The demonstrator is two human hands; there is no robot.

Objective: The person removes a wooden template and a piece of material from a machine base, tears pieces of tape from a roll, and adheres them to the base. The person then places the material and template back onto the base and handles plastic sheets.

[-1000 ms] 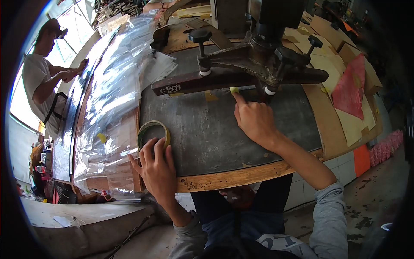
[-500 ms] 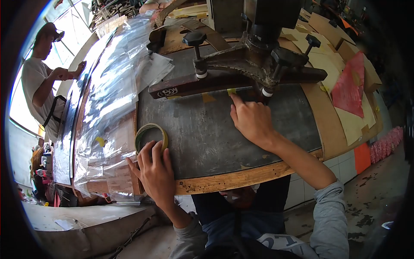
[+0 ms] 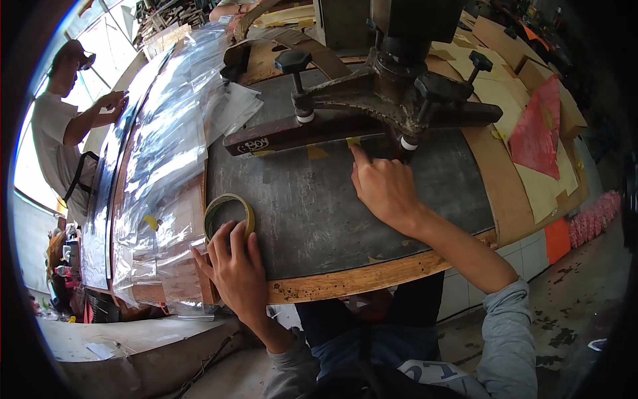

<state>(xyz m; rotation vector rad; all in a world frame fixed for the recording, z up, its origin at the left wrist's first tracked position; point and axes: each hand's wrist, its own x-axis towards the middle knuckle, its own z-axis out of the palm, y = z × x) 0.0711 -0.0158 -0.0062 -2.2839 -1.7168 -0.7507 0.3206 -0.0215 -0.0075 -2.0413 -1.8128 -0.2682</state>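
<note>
My right hand (image 3: pixel 387 189) reaches over the dark grey board (image 3: pixel 306 226) with its index finger stretched out. That fingertip presses a small yellow tape piece (image 3: pixel 354 141) at the front edge of the dark bar (image 3: pixel 299 136), which has white lettering on it. The other fingers are mostly tucked away from view. My left hand (image 3: pixel 236 269) is at the board's left front edge, its fingers hooked over the near rim of a roll of yellow tape (image 3: pixel 250 216); its thumb is hidden. Another tan tape piece (image 3: pixel 317 152) sticks to the board beside the bar.
A metal clamp frame (image 3: pixel 359 93) with black knobs stands over the bar. Clear plastic sheeting (image 3: pixel 166 146) covers the left table, where another person (image 3: pixel 60 126) stands. Cardboard (image 3: pixel 492 173) and a red sheet (image 3: pixel 537 130) lie to the right. A wooden edge (image 3: pixel 359 279) borders the front.
The view has shifted slightly. My right index finger stays on the yellow tape piece, and my left hand stays at the tape roll. The other person's hands and head have moved a little.
</note>
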